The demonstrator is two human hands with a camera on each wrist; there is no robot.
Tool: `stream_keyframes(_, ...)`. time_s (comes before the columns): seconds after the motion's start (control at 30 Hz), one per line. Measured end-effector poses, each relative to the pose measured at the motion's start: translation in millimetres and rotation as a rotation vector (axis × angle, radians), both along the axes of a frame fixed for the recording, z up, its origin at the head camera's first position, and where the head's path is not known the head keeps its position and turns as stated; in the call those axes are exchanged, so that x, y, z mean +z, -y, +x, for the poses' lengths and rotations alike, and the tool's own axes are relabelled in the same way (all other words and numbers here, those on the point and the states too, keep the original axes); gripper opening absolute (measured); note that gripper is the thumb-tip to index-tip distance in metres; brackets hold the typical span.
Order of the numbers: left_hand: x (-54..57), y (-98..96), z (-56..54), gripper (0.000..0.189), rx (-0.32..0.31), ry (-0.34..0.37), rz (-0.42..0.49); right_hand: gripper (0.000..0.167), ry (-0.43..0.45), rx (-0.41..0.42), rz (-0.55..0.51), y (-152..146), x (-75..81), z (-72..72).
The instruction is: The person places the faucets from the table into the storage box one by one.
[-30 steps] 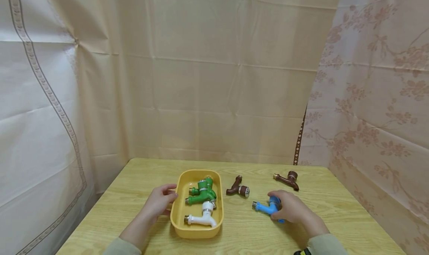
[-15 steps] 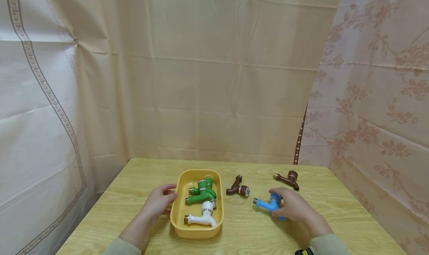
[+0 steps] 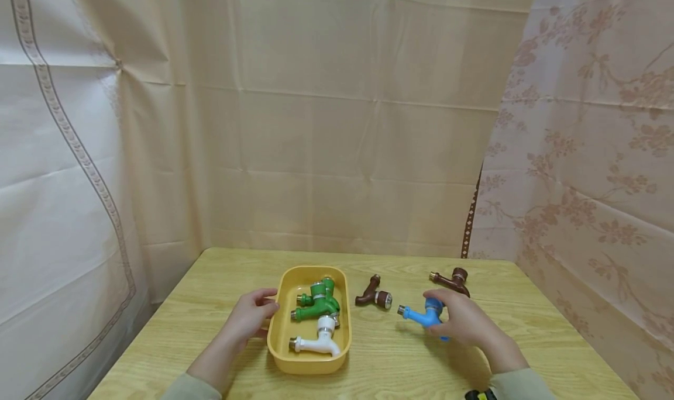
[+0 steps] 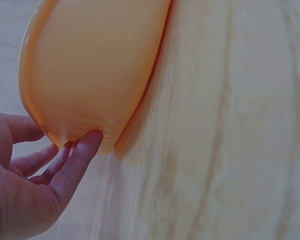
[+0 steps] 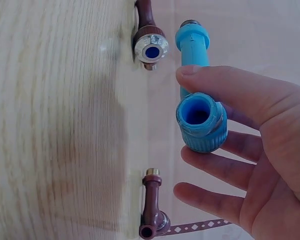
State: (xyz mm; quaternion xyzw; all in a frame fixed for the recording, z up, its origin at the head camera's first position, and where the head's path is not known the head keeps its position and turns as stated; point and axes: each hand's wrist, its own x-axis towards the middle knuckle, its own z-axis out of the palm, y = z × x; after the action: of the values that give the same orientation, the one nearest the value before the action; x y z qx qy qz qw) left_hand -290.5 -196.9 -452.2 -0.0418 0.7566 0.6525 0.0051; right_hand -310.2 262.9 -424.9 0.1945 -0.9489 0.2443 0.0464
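Observation:
In the head view my right hand (image 3: 463,322) holds a blue tap (image 3: 430,313) a little above the table. Its threaded metal end points left. From the right wrist camera, the thumb lies along the blue tap's body (image 5: 195,55) and fingers are behind it; the spout opening faces the camera. My left hand (image 3: 248,318) rests with its fingertips against the outer left wall of a yellow plastic tub (image 3: 310,366). That contact shows close up on the tub (image 4: 90,65) in the left wrist view. Inside the tub are green taps (image 3: 316,309) and a white tap (image 3: 318,345).
One brown tap (image 3: 375,295) lies between the tub and the right hand. Another brown tap (image 3: 454,280) lies farther back, partly behind the right hand. The wooden table (image 3: 237,271) ends at hanging curtains (image 3: 342,125). A dark object with yellow (image 3: 480,395) shows by the right sleeve.
The right hand has lifted the blue tap slightly off the table, moving it a little up and right. The left hand and the tub have stayed where they were.

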Motion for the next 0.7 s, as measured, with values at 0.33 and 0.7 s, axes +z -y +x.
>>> stream_keyframes(0.33,0.0,-0.4,0.5,0.044,0.003,0.001,-0.002,0.07,0.003,-0.007,0.009,0.4,1.5,1.2)
stream_keyframes(0.7,-0.3,-0.7,0.6,0.045,0.004,-0.001,0.006,0.068,-0.032,0.022,0.021,7.7,4.3,-0.6)
